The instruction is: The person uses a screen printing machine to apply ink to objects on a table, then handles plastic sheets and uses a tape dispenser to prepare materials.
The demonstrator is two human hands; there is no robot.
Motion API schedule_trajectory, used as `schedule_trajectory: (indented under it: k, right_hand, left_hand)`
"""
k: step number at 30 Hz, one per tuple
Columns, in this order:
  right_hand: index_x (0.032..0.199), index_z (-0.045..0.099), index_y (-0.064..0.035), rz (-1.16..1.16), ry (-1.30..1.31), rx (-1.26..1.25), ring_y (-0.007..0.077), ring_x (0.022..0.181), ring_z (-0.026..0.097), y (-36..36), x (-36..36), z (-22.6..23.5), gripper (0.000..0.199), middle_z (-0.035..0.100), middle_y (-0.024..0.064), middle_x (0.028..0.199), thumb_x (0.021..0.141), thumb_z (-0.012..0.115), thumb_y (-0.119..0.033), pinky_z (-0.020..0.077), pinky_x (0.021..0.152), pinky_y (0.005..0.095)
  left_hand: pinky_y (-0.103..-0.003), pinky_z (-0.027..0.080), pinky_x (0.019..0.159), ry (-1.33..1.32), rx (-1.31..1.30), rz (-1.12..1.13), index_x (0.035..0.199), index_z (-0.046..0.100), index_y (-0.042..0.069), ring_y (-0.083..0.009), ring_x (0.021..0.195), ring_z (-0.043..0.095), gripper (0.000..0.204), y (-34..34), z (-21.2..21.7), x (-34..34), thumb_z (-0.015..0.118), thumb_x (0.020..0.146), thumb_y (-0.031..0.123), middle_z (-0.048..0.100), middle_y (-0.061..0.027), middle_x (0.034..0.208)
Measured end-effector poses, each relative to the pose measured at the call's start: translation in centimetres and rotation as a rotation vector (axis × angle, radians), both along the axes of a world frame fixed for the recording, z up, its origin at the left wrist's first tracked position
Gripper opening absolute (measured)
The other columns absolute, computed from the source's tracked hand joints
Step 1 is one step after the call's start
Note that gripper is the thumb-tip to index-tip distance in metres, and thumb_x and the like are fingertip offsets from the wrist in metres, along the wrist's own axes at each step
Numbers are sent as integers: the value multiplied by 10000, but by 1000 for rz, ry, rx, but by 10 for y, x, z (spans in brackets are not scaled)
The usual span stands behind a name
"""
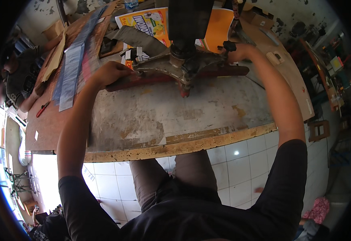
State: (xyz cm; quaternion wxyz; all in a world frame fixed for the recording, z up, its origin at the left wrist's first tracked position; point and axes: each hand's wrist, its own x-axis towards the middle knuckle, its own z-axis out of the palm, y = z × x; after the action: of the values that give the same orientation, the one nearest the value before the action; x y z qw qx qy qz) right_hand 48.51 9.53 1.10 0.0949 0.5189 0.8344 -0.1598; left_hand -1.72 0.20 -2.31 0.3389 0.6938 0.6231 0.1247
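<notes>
A worn metal bracket (183, 64) with spread arms hangs from a dark upright column (188, 24) over the grey, stained board (175, 112). Along its underside runs a long dark red bar (151, 83). My left hand (113, 74) is closed on the bar's left part, fingers bent over its top near a white-and-black clamp piece (134, 54). At the bracket's right end, my right hand (240, 52) curls around a black knob (229, 45); some of its fingers are hidden. A red tip (184, 93) points down from the bracket's middle.
Left of the board lie bluish clear plastic strips (73, 70) and red-handled pliers (43, 109). A person (21, 76) there holds brown paper (55, 56). Behind the bracket lie yellow-orange printed sheets (217, 30) and grey cloth (143, 42). A wooden stool (318, 130) stands right.
</notes>
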Motion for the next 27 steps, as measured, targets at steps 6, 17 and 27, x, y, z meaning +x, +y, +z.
schedule_trajectory:
  k: [6,17,27]
  right_hand:
    - [1236,770,-82,-38,-48,-52,313,963,736,-7,9,2,446,763,190,1095,917,717,-389,553,909,417]
    - [1078,729,-32,-27,69,-127,189,992,727,8,11,9,309,770,95,1047,939,741,-307,572,771,380]
    - [1041,728,-17,-68,-29,-42,194,866,662,-25,-12,15,327,743,114,963,922,730,-322,539,773,371]
  left_hand:
    - [-338,557,726,99,-100,73,1171,811,12,-152,755,698,492,-4,16,15,767,952,451,785,-111,920]
    - [-315,483,599,-118,-131,22,1120,817,6,-89,634,583,437,3,-7,-9,787,973,417,725,-31,785]
    - [-305,523,700,-87,-106,-50,1133,821,14,-103,725,635,396,-8,12,4,763,995,381,778,-60,910]
